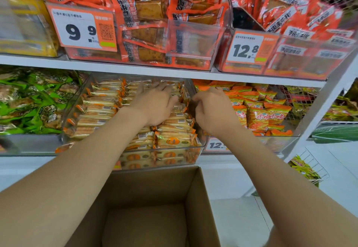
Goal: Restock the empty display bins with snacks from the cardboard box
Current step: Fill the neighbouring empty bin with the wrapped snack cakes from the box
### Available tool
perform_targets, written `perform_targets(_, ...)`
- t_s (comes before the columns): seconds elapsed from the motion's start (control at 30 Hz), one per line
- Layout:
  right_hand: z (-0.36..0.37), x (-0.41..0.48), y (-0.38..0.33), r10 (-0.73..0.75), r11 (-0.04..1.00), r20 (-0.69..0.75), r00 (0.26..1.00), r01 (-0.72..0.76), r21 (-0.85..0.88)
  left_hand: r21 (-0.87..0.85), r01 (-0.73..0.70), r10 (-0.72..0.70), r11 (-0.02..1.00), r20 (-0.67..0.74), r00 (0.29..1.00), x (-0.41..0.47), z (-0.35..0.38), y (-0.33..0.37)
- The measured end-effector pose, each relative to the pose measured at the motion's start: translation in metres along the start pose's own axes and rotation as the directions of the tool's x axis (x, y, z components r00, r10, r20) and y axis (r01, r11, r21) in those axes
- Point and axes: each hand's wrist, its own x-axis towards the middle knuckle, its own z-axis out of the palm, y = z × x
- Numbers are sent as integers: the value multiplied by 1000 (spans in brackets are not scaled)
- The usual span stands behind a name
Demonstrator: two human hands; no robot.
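Note:
A clear plastic display bin on the lower shelf is filled with pale cracker packets with orange ends. My left hand lies flat on top of those packets, fingers spread and reaching toward the back. My right hand hovers at the bin's right wall with fingers curled; whether it pinches a packet I cannot tell. Below both arms stands the open cardboard box, and the part of its inside that shows holds nothing.
Green snack packs fill the bin to the left, orange packets the bin to the right. The upper shelf carries red-orange tofu packs and price tags. A white wire rack hangs at the right.

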Motion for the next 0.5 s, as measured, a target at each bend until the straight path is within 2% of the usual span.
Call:
perform_targets(0.1,-28,-39,-10,-38,980,-15,999,40,194,-29,-128,119,991,-204,972,-56,-7,9)
perform_targets(0.17,-43,-63,-25,-81,966,29,996,72,248,-21,-193,172,981,-366,915,-102,-3,17)
perform_targets(0.23,-41,-88,-39,-157,962,179,971,109,250,-45,-248,199,968,-469,860,-143,10,23)
perform_targets(0.27,-35,-103,-47,-202,962,286,937,136,235,-58,-268,212,962,-465,860,-161,21,24)
perform_targets(0.33,-7,-132,-60,-268,960,513,816,183,210,-97,-248,206,964,-319,925,-191,51,25)
perform_targets(0.4,36,-163,-66,-246,969,712,658,171,177,-112,-153,150,982,-34,988,-216,87,24)
perform_targets(0.43,60,-176,-67,-221,975,779,586,157,158,-104,-90,102,991,124,987,-227,108,22)
perform_targets(0.5,108,-201,-66,-151,988,859,489,92,122,-90,49,-9,995,394,919,-245,152,14)
